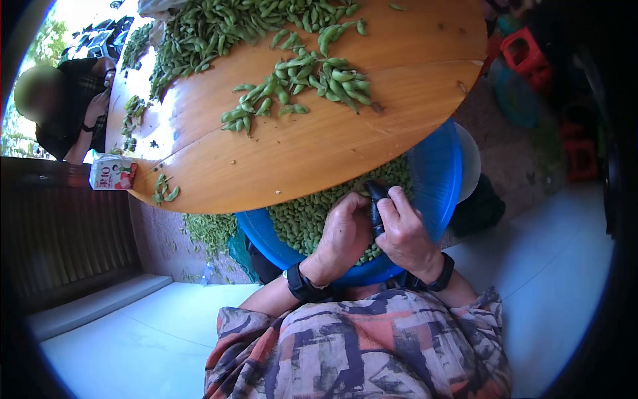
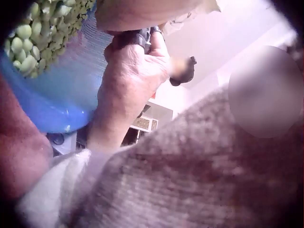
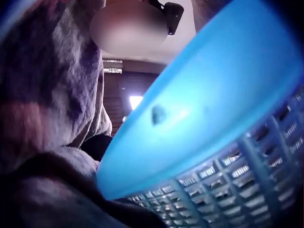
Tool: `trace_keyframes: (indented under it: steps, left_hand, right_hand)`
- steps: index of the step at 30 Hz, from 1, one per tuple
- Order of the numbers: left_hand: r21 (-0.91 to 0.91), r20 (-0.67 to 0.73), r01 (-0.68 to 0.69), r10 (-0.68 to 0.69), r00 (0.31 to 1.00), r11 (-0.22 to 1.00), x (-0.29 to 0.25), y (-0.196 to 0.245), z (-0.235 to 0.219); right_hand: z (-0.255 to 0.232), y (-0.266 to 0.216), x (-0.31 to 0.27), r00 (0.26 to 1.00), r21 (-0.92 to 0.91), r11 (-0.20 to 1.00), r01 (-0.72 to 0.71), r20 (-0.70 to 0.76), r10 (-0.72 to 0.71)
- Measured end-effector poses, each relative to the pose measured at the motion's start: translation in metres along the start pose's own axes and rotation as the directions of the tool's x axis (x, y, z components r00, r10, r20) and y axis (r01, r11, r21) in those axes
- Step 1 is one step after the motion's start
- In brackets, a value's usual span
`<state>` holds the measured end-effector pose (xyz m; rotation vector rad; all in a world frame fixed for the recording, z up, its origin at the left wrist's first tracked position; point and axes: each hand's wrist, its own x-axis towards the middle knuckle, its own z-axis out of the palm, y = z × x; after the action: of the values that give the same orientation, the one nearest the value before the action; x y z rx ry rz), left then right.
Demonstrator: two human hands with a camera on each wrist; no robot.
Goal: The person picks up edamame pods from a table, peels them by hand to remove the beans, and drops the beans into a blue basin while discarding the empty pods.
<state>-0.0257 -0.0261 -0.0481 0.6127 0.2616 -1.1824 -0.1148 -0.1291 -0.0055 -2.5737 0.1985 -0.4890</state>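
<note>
My left hand (image 1: 342,229) is over the blue basin, fingers curled around a green soybean pod (image 1: 363,192) that is mostly hidden. Close against it, my right hand (image 1: 402,229) has curled fingers, and black covers (image 1: 377,191) on its digits meet the pod. In the left wrist view the right hand (image 2: 130,71) also shows black bands around its fingers. Beneath both hands lie many shelled green beans (image 1: 302,223) in the blue basin (image 1: 435,193). The right wrist view shows only the basin's rim (image 3: 190,109) and slatted side, with neither hand visible.
A wooden table (image 1: 399,133) overhangs the basin, bearing a small cluster of pods (image 1: 299,83), a large heap (image 1: 212,33) and a printed carton (image 1: 113,171). Another person (image 1: 73,100) sits at the left. Empty pods (image 1: 212,229) litter the floor; red stools (image 1: 525,56) stand right.
</note>
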Motion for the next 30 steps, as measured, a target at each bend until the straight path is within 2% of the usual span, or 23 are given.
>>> trace_keyframes:
  steps: [4,6,9,11,13,14,15,16,17,18,19,20,21,23,24,27,28,29,30]
  left_hand:
    - [0.033,-0.006,-0.082,0.082,0.997,0.996,-0.003,-0.001,0.01]
    - [0.162,-0.055,-0.153,0.164,0.985,0.975,-0.01,0.002,0.025]
    - [0.256,-0.058,-0.138,0.158,0.986,0.957,-0.01,-0.001,0.013]
    - [0.323,-0.003,-0.115,0.123,0.992,0.939,-0.009,0.008,0.0]
    - [0.384,0.04,-0.084,0.075,0.996,0.919,-0.013,0.015,0.006]
    - [0.413,0.04,-0.09,0.081,0.996,0.906,-0.015,0.016,0.011]
    - [0.442,0.042,-0.095,0.085,0.996,0.892,-0.018,0.017,0.015]
    - [0.458,0.071,-0.105,0.082,0.994,0.883,-0.019,0.02,0.013]
    - [0.458,0.069,-0.1,0.077,0.995,0.883,-0.02,0.021,0.012]
    - [0.744,0.19,-0.277,0.206,0.96,0.608,-0.021,0.021,0.012]
    - [0.886,0.346,-0.407,0.269,0.899,0.222,-0.023,0.021,0.011]
    - [0.917,0.288,-0.353,0.302,0.909,0.187,-0.021,0.02,0.004]
    - [0.917,0.282,-0.348,0.3,0.911,0.195,-0.016,0.016,-0.003]
    - [0.629,0.192,-0.404,0.371,0.909,0.665,-0.006,0.008,-0.014]
    - [0.347,-0.006,-0.198,0.213,0.977,0.917,-0.018,0.012,0.018]
    - [0.265,-0.033,-0.184,0.199,0.979,0.947,-0.018,0.013,0.019]
    - [0.27,0.047,-0.195,0.189,0.981,0.943,-0.019,0.014,0.016]
    - [0.27,0.049,-0.194,0.188,0.981,0.943,-0.022,0.015,0.017]
    - [0.284,0.012,-0.154,0.157,0.988,0.946,-0.026,0.018,0.022]
  right_hand:
    - [-0.004,-0.008,0.0,0.996,0.069,0.998,0.007,-0.085,-0.001]
    - [-0.002,-0.008,-0.002,0.994,0.1,0.995,0.015,-0.11,-0.004]
    - [-0.001,-0.007,-0.009,0.983,0.182,0.983,-0.031,-0.171,0.063]
    - [-0.008,-0.001,-0.002,0.977,0.359,0.922,-0.146,-0.095,0.191]
    - [-0.015,0.005,0.004,0.97,0.394,0.906,-0.151,-0.119,0.213]
    - [-0.016,0.007,0.004,0.939,0.617,0.737,-0.277,0.011,0.344]
    - [-0.017,0.008,0.002,0.887,0.776,0.499,-0.387,0.165,0.43]
    - [-0.017,0.012,0.001,0.86,0.782,0.435,-0.447,0.242,0.449]
    - [-0.016,0.012,0.001,0.857,0.781,0.432,-0.45,0.244,0.453]
    - [-0.015,0.012,0.002,0.846,0.796,0.394,-0.459,0.257,0.466]
    - [-0.014,0.01,0.002,0.834,0.809,0.355,-0.468,0.272,0.48]
    - [-0.006,0.012,0.0,0.883,0.736,0.545,-0.402,0.154,0.444]
    - [-0.004,0.009,0.002,0.879,0.732,0.543,-0.411,0.162,0.448]
    - [0.002,0.003,0.003,0.946,0.581,0.795,-0.174,-0.124,0.298]
    - [-0.005,0.0,0.004,0.952,0.55,0.806,-0.218,-0.062,0.3]
    - [0.0,0.005,0.003,0.95,0.585,0.78,-0.222,-0.051,0.308]
    - [-0.003,0.003,0.004,0.943,0.66,0.713,-0.237,-0.021,0.333]
    - [-0.008,0.002,0.002,0.942,0.659,0.713,-0.238,-0.021,0.334]
    - [-0.014,0.003,0.0,0.919,0.771,0.563,-0.297,0.069,0.389]
